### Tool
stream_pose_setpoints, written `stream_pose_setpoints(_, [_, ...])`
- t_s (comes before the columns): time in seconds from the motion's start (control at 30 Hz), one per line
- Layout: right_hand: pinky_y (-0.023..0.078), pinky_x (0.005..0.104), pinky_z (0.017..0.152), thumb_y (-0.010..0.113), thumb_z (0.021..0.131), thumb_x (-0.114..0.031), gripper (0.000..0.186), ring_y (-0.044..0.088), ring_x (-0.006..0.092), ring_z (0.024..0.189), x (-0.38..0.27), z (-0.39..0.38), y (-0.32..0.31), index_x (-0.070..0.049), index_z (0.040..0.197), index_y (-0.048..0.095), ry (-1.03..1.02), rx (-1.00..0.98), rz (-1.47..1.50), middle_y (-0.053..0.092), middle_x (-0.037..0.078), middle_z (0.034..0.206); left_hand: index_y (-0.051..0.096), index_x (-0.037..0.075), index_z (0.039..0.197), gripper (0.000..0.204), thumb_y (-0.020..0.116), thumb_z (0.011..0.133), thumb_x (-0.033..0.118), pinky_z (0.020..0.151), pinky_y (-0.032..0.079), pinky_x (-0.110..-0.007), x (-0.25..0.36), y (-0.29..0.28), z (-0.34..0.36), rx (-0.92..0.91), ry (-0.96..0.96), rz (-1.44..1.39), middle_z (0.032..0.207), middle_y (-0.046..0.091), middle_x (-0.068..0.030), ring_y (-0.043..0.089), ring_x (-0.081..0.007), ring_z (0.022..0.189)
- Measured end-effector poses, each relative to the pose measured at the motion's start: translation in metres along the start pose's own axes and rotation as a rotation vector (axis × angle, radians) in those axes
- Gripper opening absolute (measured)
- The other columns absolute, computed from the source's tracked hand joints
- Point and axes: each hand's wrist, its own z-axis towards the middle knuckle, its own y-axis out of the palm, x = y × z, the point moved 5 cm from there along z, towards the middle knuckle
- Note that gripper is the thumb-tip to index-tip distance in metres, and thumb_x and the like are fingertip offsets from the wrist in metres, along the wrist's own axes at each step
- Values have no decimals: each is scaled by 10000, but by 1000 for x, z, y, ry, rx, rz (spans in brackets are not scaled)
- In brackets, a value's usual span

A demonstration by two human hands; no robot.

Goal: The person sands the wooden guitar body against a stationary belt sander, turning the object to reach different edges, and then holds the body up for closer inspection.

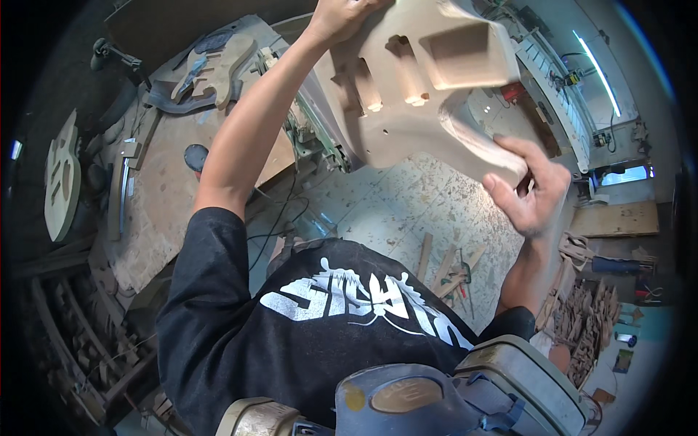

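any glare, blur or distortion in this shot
Head view: the tube light glares at upper right; head view: the right hand and parts of the guitar body look blurred; head view: straight edges bow toward the black rim.

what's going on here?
A person is holding up an unfinished wooden electric guitar body with cavities already cut into it. Their right hand grips one horn; the left hand is at the far edge, partly cut off by the frame, so its grip isn't clear. Another pale guitar body lies on the workbench to the left.
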Motion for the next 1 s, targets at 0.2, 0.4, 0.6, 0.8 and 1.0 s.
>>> stream_pose_setpoints(0.2, [491,228,559,771,786,-234,345,639,86,629,-6,55,3,37,983,690,147,-56,154,686,78,705,590,-37,848,492,449,1026,400,640,418,-352,-53,-24,0,96,41,105,671,540,-91,461,-158,678])
stream_pose_setpoints(0.4, [520,234,622,758,808,-258,309,668,94,680,4,102,13,10,950,699,102,-92,159,710,65,758,677,-58,1010,650,373,1056,515,778,497,-348,-90,-38,-14,148,-223,40,830,718,-135,618,-162,792])
stream_pose_setpoints(0.6, [542,242,677,756,809,-299,319,687,108,720,7,135,20,-5,921,703,38,-126,133,707,64,772,698,-52,1041,707,333,1061,554,822,508,-337,-109,-49,-19,188,-327,-101,876,736,-99,646,-172,834])
stream_pose_setpoints(0.8, [534,231,662,743,818,-276,280,671,101,671,10,148,26,-6,882,703,17,-122,145,686,40,715,698,-33,1105,696,337,1058,559,843,506,-328,-119,-60,-15,178,-387,-49,946,734,-104,646,-165,890])
stream_pose_setpoints(1.0, [413,182,532,716,782,-348,348,548,53,623,5,159,23,-29,915,681,127,-154,106,622,2,745,664,-27,1188,716,349,1040,599,858,511,-328,-121,-52,-16,155,-394,-298,993,725,-106,653,-181,890])
